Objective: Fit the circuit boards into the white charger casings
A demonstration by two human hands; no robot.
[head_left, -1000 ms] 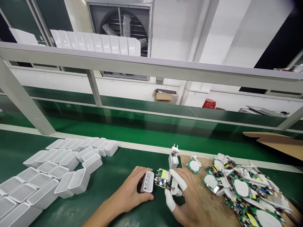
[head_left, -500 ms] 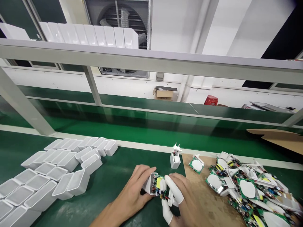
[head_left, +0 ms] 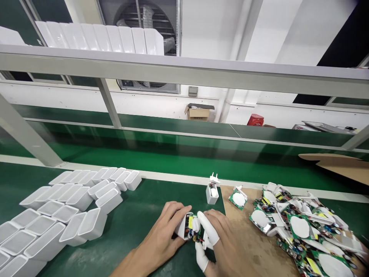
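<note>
My left hand is closed round a small white plastic casing low on the green bench. My right hand, with white finger cots on thumb and forefinger, pinches a green circuit board that sits partly inside the casing's open end. Just beyond the hands stands an upright white casing with plug prongs on top.
Several empty white casings lie in rows at the left. A heap of circuit boards rests on brown cardboard at the right. Behind runs the green conveyor belt under a grey metal rail.
The circuit board, held apart from the casing a second ago, has been brought to its open end and pushed partly in. Both hands have drawn together.
</note>
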